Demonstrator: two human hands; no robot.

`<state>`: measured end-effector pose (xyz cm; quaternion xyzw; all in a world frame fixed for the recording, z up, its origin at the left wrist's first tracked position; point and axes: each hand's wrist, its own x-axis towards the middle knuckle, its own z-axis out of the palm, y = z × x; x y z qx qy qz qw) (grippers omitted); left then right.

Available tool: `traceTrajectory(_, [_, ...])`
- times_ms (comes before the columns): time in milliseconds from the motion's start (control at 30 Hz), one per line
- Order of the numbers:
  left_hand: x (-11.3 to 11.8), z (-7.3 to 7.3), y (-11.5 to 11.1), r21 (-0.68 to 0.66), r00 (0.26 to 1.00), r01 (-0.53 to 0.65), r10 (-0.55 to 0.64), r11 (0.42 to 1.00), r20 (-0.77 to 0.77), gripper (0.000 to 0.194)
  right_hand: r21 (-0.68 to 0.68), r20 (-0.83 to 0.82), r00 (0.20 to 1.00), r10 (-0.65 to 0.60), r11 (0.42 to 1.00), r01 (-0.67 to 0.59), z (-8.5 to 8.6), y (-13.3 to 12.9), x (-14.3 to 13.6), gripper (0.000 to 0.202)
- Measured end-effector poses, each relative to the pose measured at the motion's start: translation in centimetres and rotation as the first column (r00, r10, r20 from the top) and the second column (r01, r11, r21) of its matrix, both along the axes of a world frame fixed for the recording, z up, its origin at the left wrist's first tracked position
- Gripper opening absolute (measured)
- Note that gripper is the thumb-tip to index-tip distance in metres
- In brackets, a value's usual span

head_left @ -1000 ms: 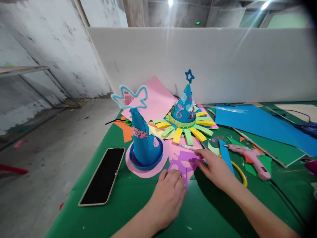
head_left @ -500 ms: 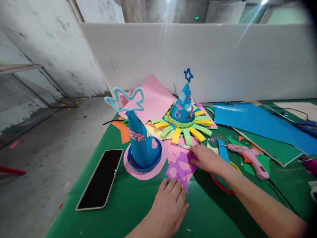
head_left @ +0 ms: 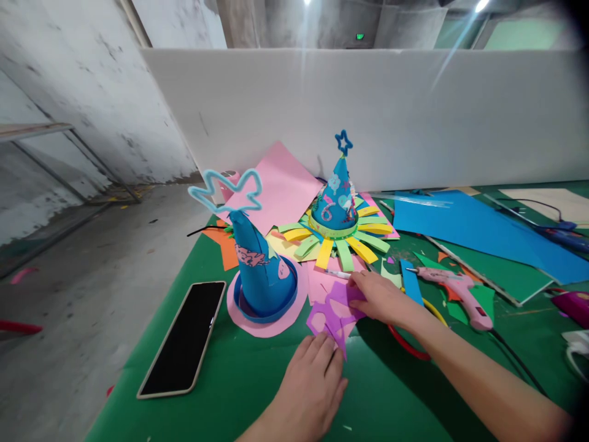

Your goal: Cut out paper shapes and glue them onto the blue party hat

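A cut-out purple paper scrap with holes in it lies over a pink paper sheet. My right hand has its fingers closed on the scrap's right end, close by a thin white pen. Palm down on the table, my left hand is open, its fingertips at the scrap's near edge. Left of the hands stands a bent blue cone hat with a pink brim and a light blue wire shape on top. Behind is a blue cone hat with yellow and green strips.
A phone lies at the left table edge. Scissors with a red handle are partly under my right forearm. A pink glue gun with a cord lies to the right, before a blue sheet. A white panel stands behind.
The view has shifted slightly. Both hands stay almost in place, and the purple scrap has moved a little under the right fingers. The hats have not moved on the table.
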<state>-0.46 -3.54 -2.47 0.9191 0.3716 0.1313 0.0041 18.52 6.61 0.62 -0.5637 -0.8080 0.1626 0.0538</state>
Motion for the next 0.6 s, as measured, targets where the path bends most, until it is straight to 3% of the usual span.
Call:
traceTrajectory(133, [0.1, 0.4, 0.3, -0.047, 0.999, -0.005, 0.003, 0.999, -0.036, 0.037, 0.016, -0.140, 0.990, -0.010, 1.000, 0.013, 0.1, 0.2, 0.6, 0.006])
traceTrajectory(233, [0.3, 0.5, 0.6, -0.074, 1.000, -0.003, 0.001, 0.997, -0.022, 0.039, 0.066, -0.297, 0.951, -0.089, 0.991, 0.113, 1.0, 0.1, 1.5, 0.014])
traceTrajectory(333, [0.4, 0.6, 0.9, -0.057, 0.996, -0.020, 0.025, 0.998, 0.090, 0.034, 0.073, -0.449, 0.875, -0.183, 0.968, 0.240, 2.0, -0.4, 2.2, 0.023])
traceTrajectory(400, [0.5, 0.9, 1.1, -0.045, 0.967, -0.075, 0.084, 0.996, 0.239, 0.028, 0.013, -0.526, 0.826, -0.202, 0.969, 0.245, 2.4, -1.1, 2.1, 0.024])
traceTrajectory(467, [0.6, 1.7, 1.3, -0.108, 0.891, -0.152, 0.184, 0.982, 0.416, 0.022, -0.062, -0.585, 0.786, -0.198, 0.978, 0.201, 2.5, -2.1, 1.5, 0.024])
traceTrajectory(500, [0.7, 2.2, 1.4, -0.201, 0.831, -0.183, 0.261, 0.962, 0.492, 0.020, -0.115, -0.627, 0.751, -0.206, 0.978, 0.172, 2.5, -2.7, 0.9, 0.023])
traceTrajectory(533, [0.8, 2.7, 1.5, -0.320, 0.761, -0.180, 0.338, 0.930, 0.554, 0.017, -0.176, -0.676, 0.702, -0.224, 0.974, 0.142, 2.5, -3.3, 0.3, 0.022])
traceTrajectory(600, [1.1, 3.8, 1.6, -0.580, 0.606, -0.120, 0.523, 0.805, 0.600, 0.013, -0.321, -0.773, 0.558, -0.301, 0.945, 0.065, 2.6, -4.5, -0.9, 0.017])
